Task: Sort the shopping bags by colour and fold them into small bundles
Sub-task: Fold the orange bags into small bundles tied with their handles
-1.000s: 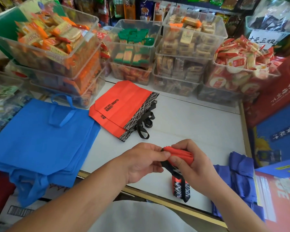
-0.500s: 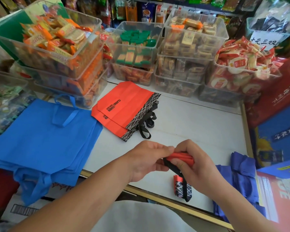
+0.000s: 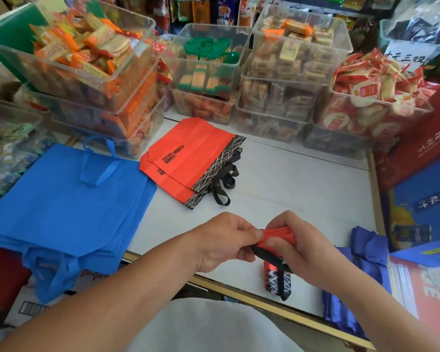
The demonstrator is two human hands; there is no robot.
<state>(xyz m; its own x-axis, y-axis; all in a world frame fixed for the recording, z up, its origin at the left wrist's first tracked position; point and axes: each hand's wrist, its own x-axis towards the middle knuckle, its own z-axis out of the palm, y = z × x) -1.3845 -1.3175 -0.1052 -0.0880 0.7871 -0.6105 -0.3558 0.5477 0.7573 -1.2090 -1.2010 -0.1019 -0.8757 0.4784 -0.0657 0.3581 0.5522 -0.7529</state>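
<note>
- Red shopping bag (image 3: 277, 235), folded into a small bundle, is held just above the near edge of the desk (image 3: 302, 189), with a black strap (image 3: 266, 252) running down from it.
- Just below the bundle is a black-and-white patterned roll (image 3: 277, 278); I cannot tell whether it hangs from the bundle or lies on the desk.
- Left hand (image 3: 224, 243) pinches the bundle's left end, fingers (image 3: 257, 233) clenched on the red cloth.
- Right hand (image 3: 305, 252) is curled round the bundle from the right.
- Right of the bundle lie dark blue folded bags (image 3: 366, 250).
- Left of the bundle, a stack of flat blue bags (image 3: 69, 207) overhangs the desk edge.
- Beyond the bundle, two flat red bags (image 3: 188, 161) lie stacked.
- Farthest beyond it stand clear bins (image 3: 290, 72) of packaged snacks.
</note>
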